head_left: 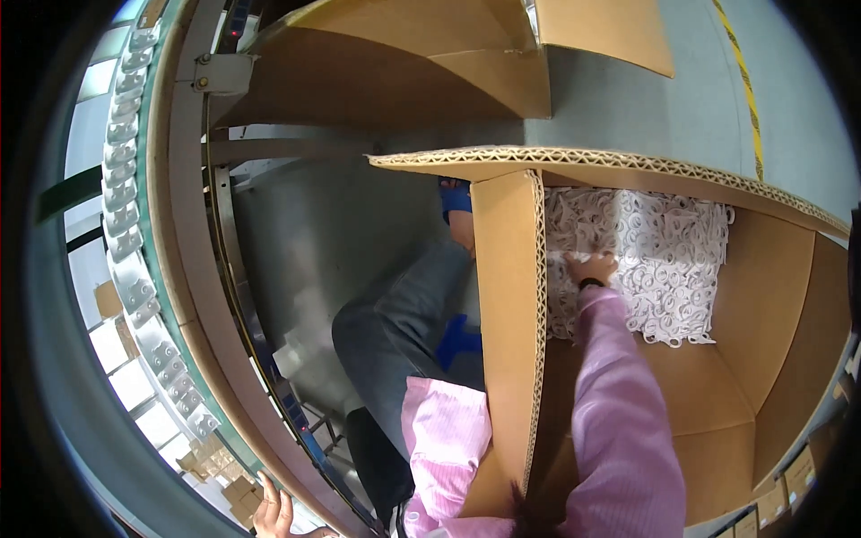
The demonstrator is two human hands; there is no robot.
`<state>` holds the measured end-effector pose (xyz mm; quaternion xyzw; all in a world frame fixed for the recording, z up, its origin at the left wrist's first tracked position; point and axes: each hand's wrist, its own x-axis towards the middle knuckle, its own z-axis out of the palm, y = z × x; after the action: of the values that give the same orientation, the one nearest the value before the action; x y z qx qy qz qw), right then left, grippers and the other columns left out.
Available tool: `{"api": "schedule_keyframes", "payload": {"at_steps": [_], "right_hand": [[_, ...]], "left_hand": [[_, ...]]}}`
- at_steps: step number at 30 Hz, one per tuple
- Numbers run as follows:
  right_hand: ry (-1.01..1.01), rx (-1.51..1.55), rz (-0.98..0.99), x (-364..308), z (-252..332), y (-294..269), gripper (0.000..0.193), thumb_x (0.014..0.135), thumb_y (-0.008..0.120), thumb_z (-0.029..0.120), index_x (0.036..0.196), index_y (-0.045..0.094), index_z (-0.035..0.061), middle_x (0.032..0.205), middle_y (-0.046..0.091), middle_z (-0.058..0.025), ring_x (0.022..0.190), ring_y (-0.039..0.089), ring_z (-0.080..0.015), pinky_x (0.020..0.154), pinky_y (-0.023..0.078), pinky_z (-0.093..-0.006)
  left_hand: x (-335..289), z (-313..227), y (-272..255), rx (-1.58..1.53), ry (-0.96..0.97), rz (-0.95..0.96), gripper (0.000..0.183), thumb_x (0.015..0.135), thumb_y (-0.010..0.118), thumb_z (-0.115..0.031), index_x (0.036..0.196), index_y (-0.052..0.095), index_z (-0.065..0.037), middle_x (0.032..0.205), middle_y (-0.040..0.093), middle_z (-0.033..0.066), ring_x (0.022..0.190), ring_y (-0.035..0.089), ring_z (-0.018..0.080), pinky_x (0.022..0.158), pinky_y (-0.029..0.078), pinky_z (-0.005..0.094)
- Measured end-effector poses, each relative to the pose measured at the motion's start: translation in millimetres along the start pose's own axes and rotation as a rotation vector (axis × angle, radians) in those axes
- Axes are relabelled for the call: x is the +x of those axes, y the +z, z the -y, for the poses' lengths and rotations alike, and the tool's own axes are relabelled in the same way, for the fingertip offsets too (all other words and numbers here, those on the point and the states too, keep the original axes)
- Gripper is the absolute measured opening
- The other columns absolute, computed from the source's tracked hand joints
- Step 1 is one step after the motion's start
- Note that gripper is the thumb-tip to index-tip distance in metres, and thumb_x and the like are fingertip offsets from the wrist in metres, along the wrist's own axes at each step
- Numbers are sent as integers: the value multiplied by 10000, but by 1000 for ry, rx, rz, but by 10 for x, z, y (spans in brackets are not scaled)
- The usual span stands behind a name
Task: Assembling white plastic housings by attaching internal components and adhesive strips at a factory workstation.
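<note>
My right hand (592,267) reaches down into a deep cardboard box (511,314) on the right, a dark band round its wrist. It touches a heap of small white looped pieces (668,269) against the box's far side. Its fingertips are lost among the pieces, so whether it grips any is unclear. At the lower left edge, my left hand (276,513) lies at the rim of a conveyor, its fingers apart and nothing seen in it. Only its fingers and thumb show.
Along the left curves the conveyor (170,269) carrying a row of clear plastic pieces (128,202). Another open cardboard box (386,81) stands beyond mine. My bent leg (395,314) and a blue shoe (456,199) are beside the box. Yellow-black tape (744,81) marks the floor.
</note>
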<state>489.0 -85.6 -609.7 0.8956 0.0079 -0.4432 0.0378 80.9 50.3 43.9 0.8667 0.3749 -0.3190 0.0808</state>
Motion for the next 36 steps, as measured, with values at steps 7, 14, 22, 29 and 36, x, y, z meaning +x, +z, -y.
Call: {"api": "schedule_keyframes", "payload": {"at_steps": [7,14,22,29,36], "right_hand": [[-380,33,303,-275,92,278,1089,740,724,713,1580,329,142,1598,312,-231,1487,264,-462,1164,338,-592],[-728,12,626,456,-182,1247,1423,593,842,693,1605,130,-10,1580,312,-311,1484,299,-456,1224,253,-558],[-461,393,595,374,-279,1873,1381,598,902,595,1612,152,32,1645,74,-313,1487,292,-467,1190,359,-483],[-856,67,-51,1100,-544,2464,1049,743,794,570,1500,393,-35,1416,544,-287,1356,469,-419,1128,381,-529],[-933,307,186,573,758,2485,859,784,768,540,1371,484,-19,1239,603,-209,1115,527,-350,957,433,-474]], "left_hand": [[-9,3,-33,15,54,-60,1177,522,965,-426,1471,462,55,1503,429,355,1255,579,461,1041,482,492],[-62,77,50,-82,21,-96,1362,411,940,-575,1563,381,-113,1526,363,389,1187,619,522,897,576,481],[54,-46,-159,57,92,-76,1102,620,921,-491,1487,457,9,1513,406,367,1134,652,471,761,569,437],[232,71,51,-107,76,-9,1051,507,971,-384,1379,550,23,1471,405,424,1128,641,507,866,582,458],[69,-151,-248,-54,74,-92,1111,447,971,-372,1417,544,-39,1496,373,421,1209,604,514,912,570,452]]}}
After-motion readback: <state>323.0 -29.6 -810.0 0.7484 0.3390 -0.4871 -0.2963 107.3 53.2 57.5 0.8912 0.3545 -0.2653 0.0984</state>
